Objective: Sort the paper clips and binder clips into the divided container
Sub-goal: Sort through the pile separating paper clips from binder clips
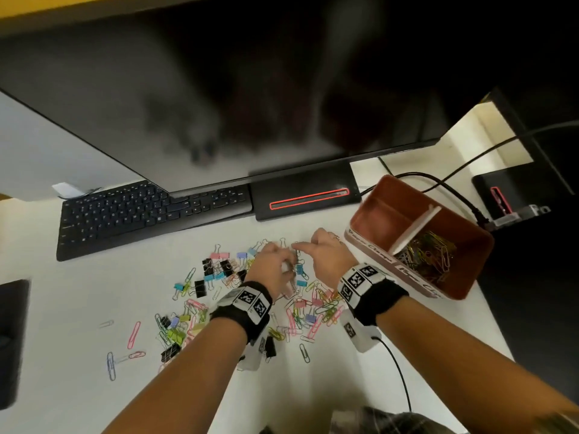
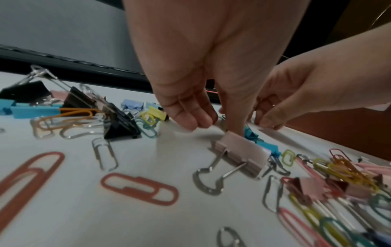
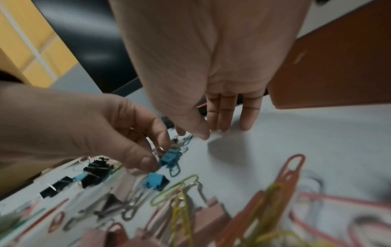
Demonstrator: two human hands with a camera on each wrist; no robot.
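Note:
A pile of coloured paper clips and binder clips (image 1: 225, 277) is spread over the white desk. The brown divided container (image 1: 463, 277) stands to the right. Its near compartment holds paper clips (image 1: 429, 252), and the compartment beyond the white divider (image 1: 416, 228) looks bare. My left hand (image 1: 282, 261) (image 3: 156, 150) hovers over the pile and pinches a bit of silver wire beside a blue binder clip (image 3: 170, 158). A pink binder clip (image 2: 243, 153) lies just under it. My right hand (image 1: 300, 245) (image 3: 203, 135) pinches a small pale, blurred clip, its other fingertips on the desk.
A black keyboard (image 1: 141, 211) and the monitor's base (image 1: 307, 195) lie behind the pile, under a large dark screen (image 1: 219, 104). A thin cable (image 1: 398, 371) runs from my right wrist. Loose paper clips (image 1: 134, 335) lie to the left. The desk's edge is just right of the container.

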